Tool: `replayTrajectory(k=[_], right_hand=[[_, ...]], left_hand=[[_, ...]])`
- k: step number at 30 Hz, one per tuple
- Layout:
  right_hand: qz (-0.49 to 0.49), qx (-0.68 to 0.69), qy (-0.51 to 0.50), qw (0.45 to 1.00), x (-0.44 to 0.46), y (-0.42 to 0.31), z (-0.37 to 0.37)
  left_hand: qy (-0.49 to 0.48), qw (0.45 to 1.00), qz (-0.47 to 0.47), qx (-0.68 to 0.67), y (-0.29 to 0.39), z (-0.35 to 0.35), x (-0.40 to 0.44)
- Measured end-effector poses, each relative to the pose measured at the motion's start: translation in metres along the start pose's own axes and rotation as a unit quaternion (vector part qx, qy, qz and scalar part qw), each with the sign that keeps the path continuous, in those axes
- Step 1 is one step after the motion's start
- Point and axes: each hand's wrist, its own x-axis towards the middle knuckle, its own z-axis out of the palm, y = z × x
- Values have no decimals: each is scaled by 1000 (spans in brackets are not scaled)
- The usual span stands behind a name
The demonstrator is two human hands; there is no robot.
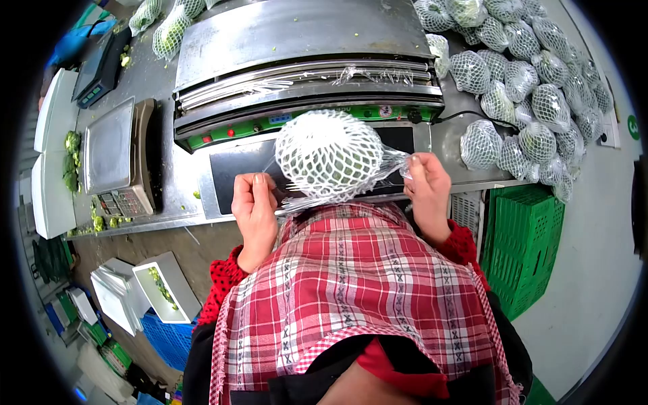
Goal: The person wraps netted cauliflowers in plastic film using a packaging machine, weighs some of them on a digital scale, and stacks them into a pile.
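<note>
A round green vegetable head in a white foam net [329,155] sits in front of me at the wrapping machine, between my two hands. Clear plastic film [395,162] stretches from its right side to my right hand [429,192], whose thumb and fingers pinch the film's edge. On the other side, my left hand [255,210] is closed in a pinch beside the net, with film running towards its fingers. The wrapping machine [304,101] has metal rollers and a green control strip. Its black plate [236,172] lies partly under the netted head.
Many netted heads [533,94] are piled at the right. On the left stand a weighing scale [111,148], a second dark scale [98,71] and white foam boxes [54,162]. Green crates [520,250] are stacked below the table's right end. Vegetable scraps lie about the table.
</note>
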Motion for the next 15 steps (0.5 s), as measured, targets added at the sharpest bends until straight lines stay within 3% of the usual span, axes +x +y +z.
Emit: replayTrajectory(k=[2,3,5,7,9,11,13,14,15], right_hand=[[-166,-190,72,965,18,26,8],[-108,-239,75,962,-30,5,-25],[-119,-313,14,942,0,12,-28],[-139,-249,30,958,5,-3,-15],[29,-67,-11,997,-20,-64,-13],[25,9,-52,998,-21,-96,-6],[-28,88,-101,991,-6,-110,1],[-41,108,-76,990,6,-105,-2],[-52,113,-77,989,12,-105,-5]], left_hand=[[77,973,109,188,-19,-12,21],[67,981,35,177,-14,6,-28],[30,932,168,319,-10,20,9],[11,954,169,245,20,22,18],[-42,999,9,22,79,21,-2],[-73,981,-97,-150,142,30,3],[-69,984,5,-163,160,43,21],[-54,969,42,-238,158,46,35],[-79,967,72,-231,166,47,42]])
